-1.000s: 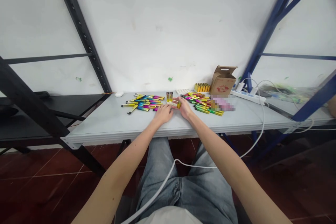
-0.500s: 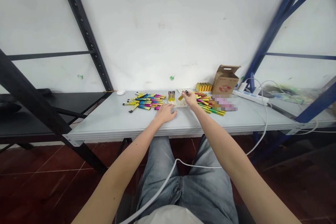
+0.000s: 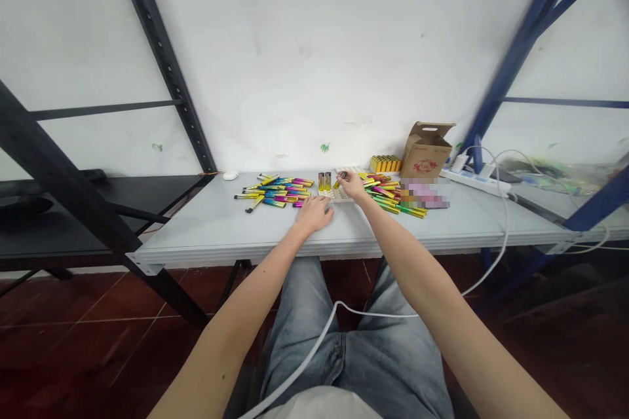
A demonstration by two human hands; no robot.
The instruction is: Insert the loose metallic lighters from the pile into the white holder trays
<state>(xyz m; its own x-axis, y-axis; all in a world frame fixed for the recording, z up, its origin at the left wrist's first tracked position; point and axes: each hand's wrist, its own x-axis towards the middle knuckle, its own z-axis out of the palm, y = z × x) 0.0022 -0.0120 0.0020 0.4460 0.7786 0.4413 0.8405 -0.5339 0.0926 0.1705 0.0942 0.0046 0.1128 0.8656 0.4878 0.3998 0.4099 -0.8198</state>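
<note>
A white tray (image 3: 339, 196) with rows of small holes lies on the table in front of me. Two gold lighters with dark tops, among them a left one (image 3: 322, 182), stand upright at the tray's left part. My right hand (image 3: 352, 186) pinches another gold lighter (image 3: 337, 184) by its dark top, nearly upright just right of that pair. Whether its lower end touches the tray is hard to make out. Resting at the tray's near left corner, my left hand (image 3: 314, 213) holds nothing, thumb apart from the fingers.
Loose shiny lighters lie in a left pile (image 3: 275, 191) and a right pile (image 3: 388, 195). At the back stand a block of gold lighters (image 3: 385, 163) and an open cardboard box (image 3: 425, 156). A white power strip (image 3: 476, 182) and cable are at right.
The lighter in my right hand has tipped from a slant to nearly upright and come closer to the standing pair. My left hand stays at the tray. The view shifts slightly.
</note>
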